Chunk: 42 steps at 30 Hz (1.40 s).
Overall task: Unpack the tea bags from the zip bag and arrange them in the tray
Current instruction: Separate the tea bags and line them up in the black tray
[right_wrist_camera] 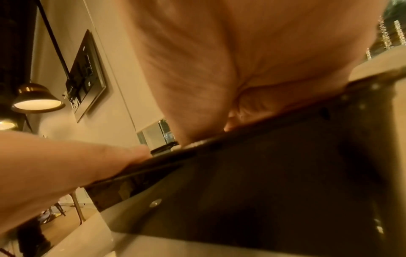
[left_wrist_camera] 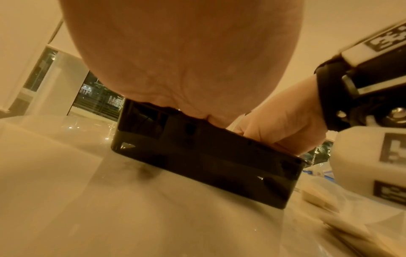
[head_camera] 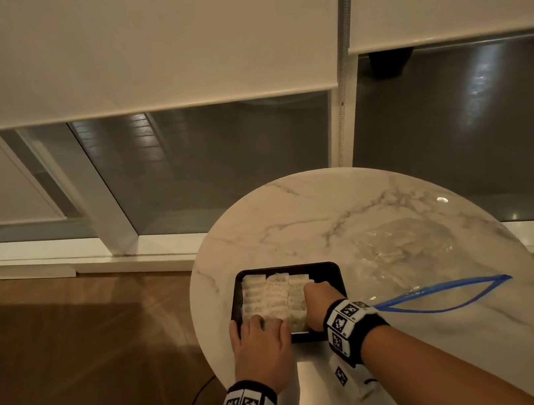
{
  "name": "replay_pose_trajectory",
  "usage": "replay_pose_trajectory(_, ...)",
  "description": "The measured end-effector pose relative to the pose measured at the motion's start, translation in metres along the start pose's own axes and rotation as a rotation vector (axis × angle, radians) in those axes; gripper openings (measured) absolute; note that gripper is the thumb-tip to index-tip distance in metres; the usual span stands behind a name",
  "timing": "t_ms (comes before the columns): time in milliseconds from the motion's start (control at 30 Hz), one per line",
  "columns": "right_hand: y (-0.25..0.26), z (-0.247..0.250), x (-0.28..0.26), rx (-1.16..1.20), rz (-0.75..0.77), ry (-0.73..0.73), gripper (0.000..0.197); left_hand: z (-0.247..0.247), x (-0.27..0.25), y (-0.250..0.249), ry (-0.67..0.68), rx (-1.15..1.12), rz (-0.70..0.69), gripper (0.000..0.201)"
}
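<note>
Beside the tray, zip bag lies; both hands' grip cannot be told.

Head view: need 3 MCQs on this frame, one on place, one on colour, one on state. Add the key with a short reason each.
1. Where does the zip bag lie relative to the tray?
A. to its right on the marble table
B. inside it
C. on the floor

2. What colour is the zip bag's seal strip?
A. red
B. blue
C. green

3. Where are the left hand and right hand?
A. both raised off the table
B. both at the tray, on the tea bags
C. one inside the zip bag

Key: 1 A, the clear bag lies right of the tray. 2 B, the strip is blue. 3 B, both hands reach into the tray.
</note>
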State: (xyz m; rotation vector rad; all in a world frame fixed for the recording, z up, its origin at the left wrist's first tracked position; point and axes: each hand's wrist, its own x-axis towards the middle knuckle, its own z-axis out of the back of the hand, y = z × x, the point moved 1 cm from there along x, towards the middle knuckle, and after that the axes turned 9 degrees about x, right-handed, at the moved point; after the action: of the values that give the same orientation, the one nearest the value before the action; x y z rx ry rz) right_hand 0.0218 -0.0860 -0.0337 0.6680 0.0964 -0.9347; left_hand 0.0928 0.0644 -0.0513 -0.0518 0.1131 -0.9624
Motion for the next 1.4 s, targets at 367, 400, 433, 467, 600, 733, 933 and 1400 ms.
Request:
replay_pose_trajectory(367,-0.004,-0.001,-0.009,0.160,0.015,-0.080,0.042,-0.002,-0.001,0.003,0.014,0.079,-0.058,0.039)
replay_pose_trajectory(400,-0.003,0.004,-0.014,0.219,0.010,-0.102,0.040,0.000,-0.001,0.002,0.007,0.040,-0.049,0.039)
replay_pose_trajectory(433,-0.004,0.010,-0.019,0.273,0.009,-0.142,0.033,0.001,-0.002,0.001,-0.009,-0.011,-0.037,0.041)
replay_pose_trajectory(467,-0.006,0.018,-0.025,0.326,0.007,-0.195,0.026,0.004,-0.002,-0.001,-0.040,-0.064,-0.033,0.045)
replay_pose_trajectory(600,-0.032,0.048,-0.056,0.629,0.006,-0.444,0.013,0.026,-0.004,-0.026,-0.220,-0.197,-0.117,0.044)
replay_pose_trajectory(733,-0.082,0.062,-0.081,0.922,-0.072,-0.566,0.011,0.051,-0.002,-0.078,-0.255,-0.255,-0.333,0.029)
replay_pose_trajectory(933,-0.152,0.059,-0.111,1.086,-0.249,-0.715,0.020,0.054,-0.003,-0.159,-0.131,-0.066,-0.543,0.031)
replay_pose_trajectory(1400,-0.158,0.060,-0.118,-0.074,-0.044,-0.251,0.041,0.055,0.024,-0.192,-0.139,0.185,-0.526,0.047)
